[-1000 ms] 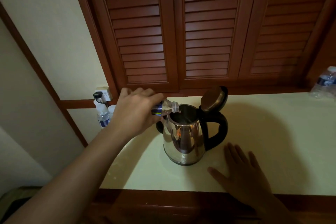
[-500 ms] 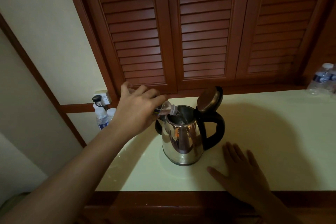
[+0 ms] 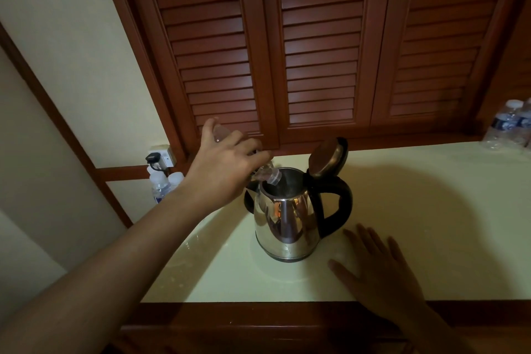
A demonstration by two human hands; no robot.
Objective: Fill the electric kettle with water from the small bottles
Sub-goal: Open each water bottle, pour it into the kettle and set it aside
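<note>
Your left hand (image 3: 227,169) was wrapped round a small bottle (image 3: 268,177), tipped bottom-up with its neck just over the open mouth of the electric kettle (image 3: 287,218). That angle suits draining the last of the water, though whether any was running could not be told. The lid (image 3: 327,156) stood hinged back on the handle side, out of the bottle's way. Your right hand (image 3: 376,270) lay flat, fingers spread and holding nothing, on the bench (image 3: 431,224) just near-right of the kettle, likely as a brace. Spare bottles (image 3: 508,126) stood at the far right corner, within reach for the next pour. Capped bottles (image 3: 159,185) stood far left by a wall socket (image 3: 161,154). The bench was pale, edged in dark wood, and louvred wooden doors (image 3: 316,52) rose behind it.
</note>
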